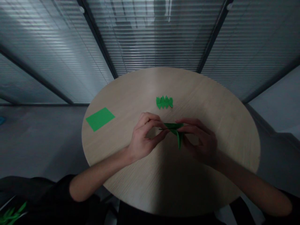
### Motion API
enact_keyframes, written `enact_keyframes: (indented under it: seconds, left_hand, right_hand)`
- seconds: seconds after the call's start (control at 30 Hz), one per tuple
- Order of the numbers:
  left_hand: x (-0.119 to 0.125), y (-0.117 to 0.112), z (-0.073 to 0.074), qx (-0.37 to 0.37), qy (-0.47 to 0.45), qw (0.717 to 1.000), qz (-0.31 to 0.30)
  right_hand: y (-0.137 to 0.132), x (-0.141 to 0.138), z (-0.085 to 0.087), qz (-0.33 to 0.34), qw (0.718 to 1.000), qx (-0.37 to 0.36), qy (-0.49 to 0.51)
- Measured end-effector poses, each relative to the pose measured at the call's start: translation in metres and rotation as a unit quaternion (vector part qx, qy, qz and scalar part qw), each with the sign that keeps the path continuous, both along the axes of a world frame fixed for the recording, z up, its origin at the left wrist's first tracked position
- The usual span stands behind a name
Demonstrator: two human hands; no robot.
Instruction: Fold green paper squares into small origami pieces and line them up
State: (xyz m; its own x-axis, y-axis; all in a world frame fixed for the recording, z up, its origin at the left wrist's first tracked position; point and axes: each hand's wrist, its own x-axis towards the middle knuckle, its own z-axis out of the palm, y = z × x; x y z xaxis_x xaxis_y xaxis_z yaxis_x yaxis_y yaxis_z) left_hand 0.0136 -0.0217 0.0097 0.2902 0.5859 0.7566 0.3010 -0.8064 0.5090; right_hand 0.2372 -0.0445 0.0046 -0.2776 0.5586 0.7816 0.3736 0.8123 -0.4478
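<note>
Spreading under both hands in the head view, a light wood-grain table [217,106] with a rounded edge gives the working place. Its far rim comes near to the window blinds [154,43], which are divided by dark frame bars [98,37], and the two bare forearms pass over the near rim, at left and at right. The hands are well inside of all these edges; bare wood reaches on both sides of them, and also toward the body, where a dark shadow falls on the surface. On the left side lies a flat green paper sheet [100,119], its outer corner just beside the table rim and well apart from the left hand [145,134]. Beyond the hands, near their fingers, rests a pleated green paper piece [164,102] with pointed ends, so on that side the room is more narrow. Between the two hands is the folded green paper [173,126], held above the table. The left hand pinches its left end between thumb and fingers. The right hand pinches the right end, although its thumb is dim and partly hidden. A green flap [179,140] of this paper points down toward the body, close to the right thumb.
</note>
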Motion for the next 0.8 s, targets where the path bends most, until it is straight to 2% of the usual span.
enact_keyframes:
  seconds: [0.33, 0.57, 0.8]
  left_hand:
    - [-0.001, 0.000, -0.002, -0.011, -0.020, 0.999, -0.038]
    - [0.000, -0.006, -0.005, -0.116, -0.016, 0.992, -0.055]
    - [0.001, -0.007, -0.013, -0.127, -0.024, 0.990, -0.058]
  right_hand:
    - [0.000, 0.001, 0.002, 0.001, 0.999, 0.041, -0.029]
    - [0.000, 0.001, 0.000, 0.014, 0.999, 0.017, -0.033]
    - [-0.001, -0.001, -0.001, 0.042, 0.998, -0.021, -0.030]
